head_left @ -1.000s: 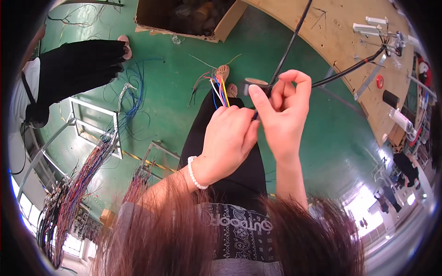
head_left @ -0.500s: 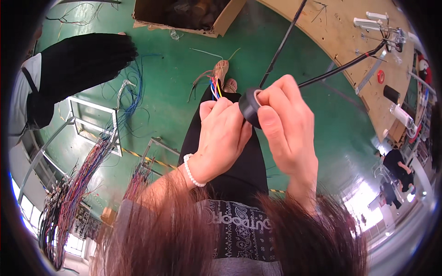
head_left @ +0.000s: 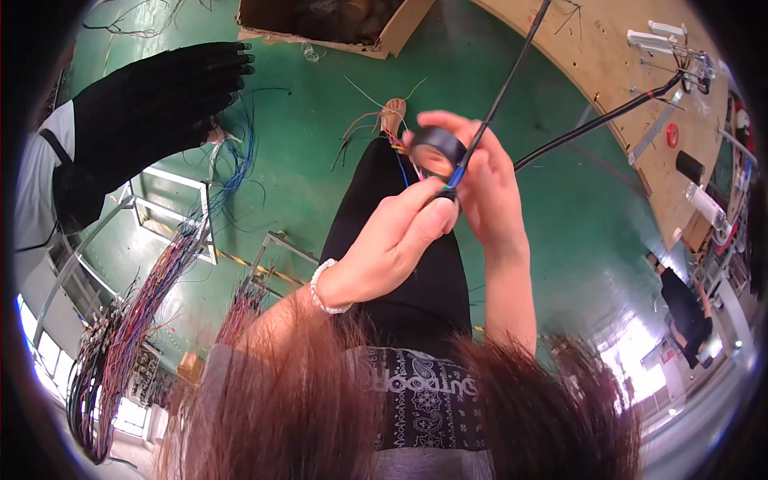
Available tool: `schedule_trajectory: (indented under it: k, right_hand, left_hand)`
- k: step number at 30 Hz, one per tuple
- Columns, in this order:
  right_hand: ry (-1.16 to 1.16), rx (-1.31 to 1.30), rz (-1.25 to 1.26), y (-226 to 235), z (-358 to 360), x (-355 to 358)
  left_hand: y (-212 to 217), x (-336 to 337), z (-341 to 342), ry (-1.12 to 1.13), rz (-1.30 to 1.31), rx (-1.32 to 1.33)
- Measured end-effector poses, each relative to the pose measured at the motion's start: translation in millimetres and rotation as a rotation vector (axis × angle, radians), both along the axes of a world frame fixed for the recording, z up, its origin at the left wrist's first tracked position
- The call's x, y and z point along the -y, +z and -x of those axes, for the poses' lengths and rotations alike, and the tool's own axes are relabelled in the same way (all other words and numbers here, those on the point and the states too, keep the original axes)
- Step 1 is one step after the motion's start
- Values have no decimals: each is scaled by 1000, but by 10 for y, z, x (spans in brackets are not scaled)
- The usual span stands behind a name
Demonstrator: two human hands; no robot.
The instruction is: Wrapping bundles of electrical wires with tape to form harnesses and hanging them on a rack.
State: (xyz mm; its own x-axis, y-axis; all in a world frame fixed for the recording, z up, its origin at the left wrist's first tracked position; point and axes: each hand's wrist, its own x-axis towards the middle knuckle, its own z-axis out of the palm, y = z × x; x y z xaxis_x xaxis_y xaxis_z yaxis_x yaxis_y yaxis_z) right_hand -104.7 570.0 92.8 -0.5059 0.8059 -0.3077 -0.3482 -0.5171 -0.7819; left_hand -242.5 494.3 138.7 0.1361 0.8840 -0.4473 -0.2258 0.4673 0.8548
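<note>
Two bare hands, both occupied, meet above the wearer's dark trousers (head_left: 376, 296). Left hand (head_left: 392, 244): closed, thumb and fingers pinching a black cable (head_left: 506, 90) near its lower end, where a short blue stretch shows by a black wrapped spot. White bead bracelet (head_left: 322, 286) on that wrist. Right hand (head_left: 492, 184): curled around a black tape roll (head_left: 440, 142), some fingers behind it; exact finger contact partly hidden. Roll sits just above the left fingertips, right beside the cable, hole facing roughly toward the camera. Cable runs from the pinch up and right past the roll, out at the top edge. Loose coloured wires (head_left: 362, 120) fan out beyond the hands, over a sandalled foot (head_left: 393, 117).

Second, thicker black cable (head_left: 596, 134) slopes from behind the right hand up to the wooden board (head_left: 616, 76), upper right. Red ring (head_left: 672, 135) and black cylinder (head_left: 690, 166) lie on the board. Cardboard box (head_left: 410, 26) at top, on the green floor (head_left: 320, 104). Left side: co-worker in a black skirt (head_left: 152, 116), pale metal frame (head_left: 210, 224), thick multicoloured wire bundle (head_left: 140, 320).
</note>
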Motion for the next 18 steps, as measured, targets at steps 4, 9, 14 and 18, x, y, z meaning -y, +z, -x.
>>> schedule_trajectory:
  k: [4,9,14,18]
  right_hand:
    - [-124,217,-15,278,-102,212]
    - [216,946,-786,937,-186,56]
    - [134,943,-928,725,206,-109]
    - [-19,602,-527,535,117,79]
  left_hand:
    - [-6,-25,-23,-49,-118,-253]
    - [-57,-17,-70,-115,-475,-940]
    - [-156,-16,-174,-69,-497,-847]
    - [-29,8,-111,-27,-160,-341]
